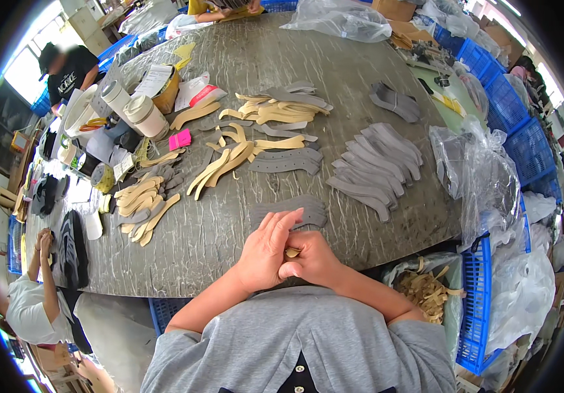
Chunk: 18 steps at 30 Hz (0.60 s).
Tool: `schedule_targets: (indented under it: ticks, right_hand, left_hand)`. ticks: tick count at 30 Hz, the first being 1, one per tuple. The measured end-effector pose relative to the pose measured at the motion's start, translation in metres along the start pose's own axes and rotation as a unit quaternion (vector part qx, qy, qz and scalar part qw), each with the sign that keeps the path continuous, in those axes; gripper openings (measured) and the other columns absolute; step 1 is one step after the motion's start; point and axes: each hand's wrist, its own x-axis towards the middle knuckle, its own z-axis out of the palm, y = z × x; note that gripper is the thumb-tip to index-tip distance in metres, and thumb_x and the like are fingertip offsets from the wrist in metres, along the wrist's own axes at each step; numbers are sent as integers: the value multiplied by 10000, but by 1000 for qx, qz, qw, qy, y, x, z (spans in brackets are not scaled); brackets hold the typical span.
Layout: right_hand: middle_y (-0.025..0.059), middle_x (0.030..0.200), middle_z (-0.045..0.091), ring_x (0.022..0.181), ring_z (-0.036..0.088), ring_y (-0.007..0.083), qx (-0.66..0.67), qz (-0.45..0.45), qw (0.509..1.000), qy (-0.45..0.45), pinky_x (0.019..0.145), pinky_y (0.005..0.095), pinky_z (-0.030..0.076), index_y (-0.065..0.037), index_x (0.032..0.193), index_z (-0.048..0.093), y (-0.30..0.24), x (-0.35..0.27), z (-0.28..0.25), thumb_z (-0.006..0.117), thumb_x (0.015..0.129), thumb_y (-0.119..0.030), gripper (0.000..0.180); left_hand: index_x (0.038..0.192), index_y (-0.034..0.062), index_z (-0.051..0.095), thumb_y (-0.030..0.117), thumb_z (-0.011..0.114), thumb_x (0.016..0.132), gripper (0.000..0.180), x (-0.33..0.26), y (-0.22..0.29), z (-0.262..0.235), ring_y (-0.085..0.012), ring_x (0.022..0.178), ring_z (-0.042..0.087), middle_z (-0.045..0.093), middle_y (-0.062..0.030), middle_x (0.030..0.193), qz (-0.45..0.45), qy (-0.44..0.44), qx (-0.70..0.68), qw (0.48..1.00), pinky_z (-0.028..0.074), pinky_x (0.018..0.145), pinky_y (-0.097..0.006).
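Note:
My two hands meet at the table's near edge, in front of my chest. My left hand (pixel 263 252) lies against the right one, its fingers stretched out and together. My right hand (pixel 316 259) is closed, and a bit of a tan curved strip (pixel 292 252) peeks out between its fingers and the left palm. The rest of that strip is hidden. Just beyond my fingers lies a small stack of grey curved strips (pixel 308 208). Farther off are a stack of grey strips with holes (pixel 288 160) and loose tan strips (pixel 229 157).
Fanned grey strips (pixel 380 164) lie to the right, near clear plastic bags (pixel 475 177) and blue crates (pixel 475 308). A bin of tan scraps (pixel 422 291) stands by my right elbow. White jars (pixel 144 116) and a pink pad (pixel 180 139) sit at left. Co-workers (pixel 33 301) are around the table.

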Motion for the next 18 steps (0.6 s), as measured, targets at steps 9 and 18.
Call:
schedule_targets:
  ticks: [9,18]
  right_hand:
    - [28,783,675,698,584,69,178,155,972,9,640,238,468,8,852,692,0,6,-2,707,831,-45,58]
    - [17,785,605,619,501,62,444,191,876,5,560,195,380,-47,899,623,10,9,-2,609,896,-80,36]
  left_hand:
    - [1347,-18,434,597,340,993,716,-6,-9,11,-214,1016,569,569,-141,1190,-110,91,-332,932,505,803,-346]
    - [1185,-10,585,273,465,1039,340,-7,-22,10,-170,996,586,617,-99,1123,-211,128,-379,892,516,819,-306]
